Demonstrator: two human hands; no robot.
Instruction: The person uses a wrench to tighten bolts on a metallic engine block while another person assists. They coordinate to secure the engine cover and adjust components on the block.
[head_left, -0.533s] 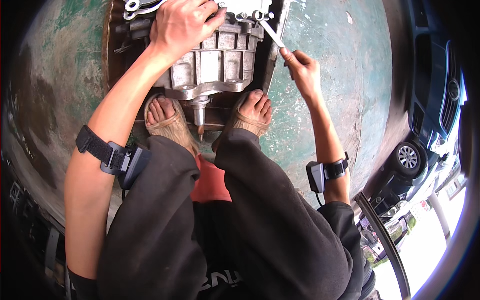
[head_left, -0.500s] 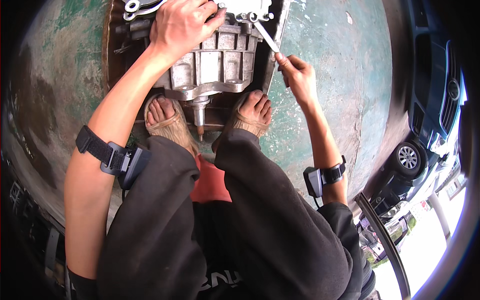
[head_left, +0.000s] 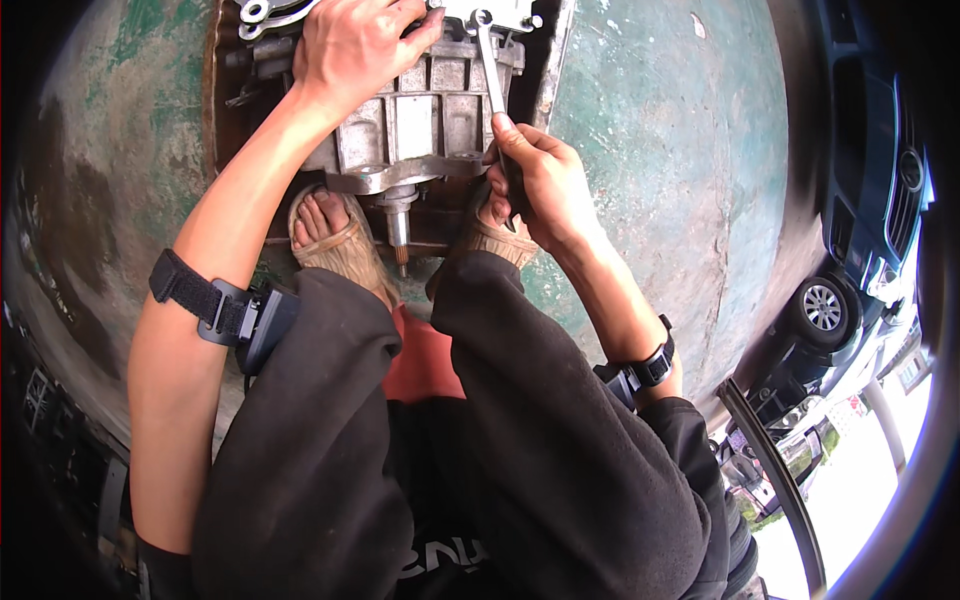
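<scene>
A grey cast-metal gearbox housing [head_left: 450,110] lies in front of me, its splined shaft [head_left: 399,232] pointing toward me. My left hand [head_left: 352,50] rests on the housing's far upper part, thumb stretched to the right. Its other fingertips run partly out of view at the top edge. My right hand [head_left: 548,180] is closed around the lower part of a combination wrench [head_left: 491,75]. The wrench's ring end stands at the bolted upper edge of the housing; whether it fits over a bolt cannot be made out. Right of it, a bolt [head_left: 535,22] sticks out.
The housing sits in a shallow metal tray [head_left: 553,70] with raised sides. My sandalled feet [head_left: 335,225] stand at its near edge. Around it is a worn green floor [head_left: 660,150]. A blue car [head_left: 870,180] stands at the far right, near a dark post [head_left: 775,480].
My right hand has swung left and inward with the wrench, which now stands more upright. The ring end has shifted slightly left along the edge. My left hand has barely moved.
</scene>
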